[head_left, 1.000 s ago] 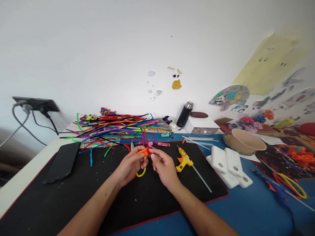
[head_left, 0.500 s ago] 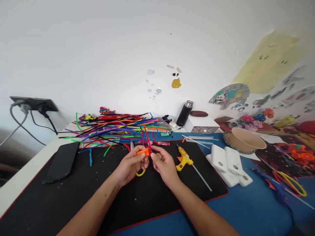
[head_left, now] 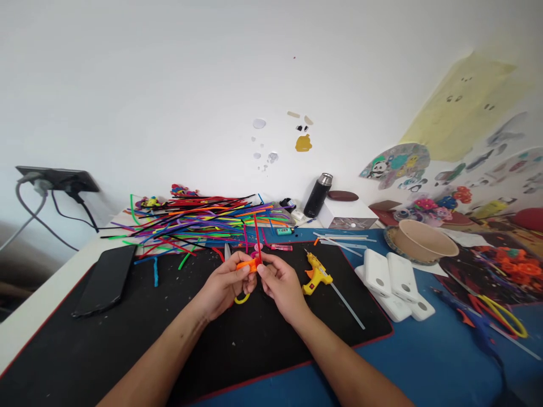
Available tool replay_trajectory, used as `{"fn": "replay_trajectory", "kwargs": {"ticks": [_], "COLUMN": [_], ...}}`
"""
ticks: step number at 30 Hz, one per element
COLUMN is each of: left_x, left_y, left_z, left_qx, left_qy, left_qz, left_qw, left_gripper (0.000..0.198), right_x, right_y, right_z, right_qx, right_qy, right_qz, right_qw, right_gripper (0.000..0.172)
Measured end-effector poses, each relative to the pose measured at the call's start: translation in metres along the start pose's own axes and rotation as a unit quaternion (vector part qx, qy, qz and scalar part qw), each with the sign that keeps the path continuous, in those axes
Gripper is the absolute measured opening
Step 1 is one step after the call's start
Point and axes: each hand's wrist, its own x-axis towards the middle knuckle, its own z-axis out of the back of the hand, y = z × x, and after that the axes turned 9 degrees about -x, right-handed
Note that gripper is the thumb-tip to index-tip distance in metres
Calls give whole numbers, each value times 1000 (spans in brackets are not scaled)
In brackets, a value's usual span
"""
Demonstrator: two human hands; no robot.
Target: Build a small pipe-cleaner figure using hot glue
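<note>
Between thumb and fingers, my left hand (head_left: 227, 284) pinches a small bundle of orange pipe cleaner (head_left: 245, 264). My right hand (head_left: 280, 282) is closed on a red pipe cleaner (head_left: 257, 234) at the bundle's right end; the red strand's free end points up. Both hands meet over the black mat (head_left: 237, 350). Partly hidden behind my left hand lie scissors, with a yellow handle loop (head_left: 242, 299) and a blade tip showing. To the right of my right hand rests a yellow glue gun (head_left: 317, 274) with a clear glue stick in it.
A heap of coloured pipe cleaners (head_left: 199, 220) lies along the wall. A black phone (head_left: 106, 280) is at the left. White power banks (head_left: 377, 274), a beige bowl (head_left: 427, 240), a blue glue gun (head_left: 469, 319) and a black bottle (head_left: 318, 195) stand or lie to the right.
The red pipe cleaner's free end has swung from leaning left to nearly upright. Both hands stay in almost the same place.
</note>
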Motion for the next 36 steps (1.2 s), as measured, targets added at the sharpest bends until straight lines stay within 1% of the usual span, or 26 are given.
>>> {"fn": "replay_trajectory", "kwargs": {"ticks": [7,11,14,19,23,29,32,36], "left_x": [-1,0,0,0,1,1,1,2], "left_y": [-1,2,5,6,7,8,9,11], "left_z": [1,2,2,1,1,1,2,4], "left_qx": [15,33,52,64,69,75,83,100], "left_qy": [7,9,21,11,12,20,23,22], "left_qz": [-4,-14,-21,-33,-37,-36,-35,-30], "left_qw": [1000,999,998,997,997,996,996,994], "left_gripper": [24,27,25,26,27,25,26,28], "right_x": [-1,0,1,3,3,-1,-2,-4], "right_y": [2,0,0,-1,-4,-7,-7,-7], "right_z": [0,1,1,-4,-6,-8,-8,-9], "right_qx": [32,72,103,144,163,187,203,214], "right_qy": [16,3,-5,27,36,49,55,65], "right_qz": [-20,-37,-49,-76,-89,-114,-123,-134], "right_qw": [999,997,994,986,982,975,970,965], "right_gripper": [50,54,52,47,42,46,45,48]}}
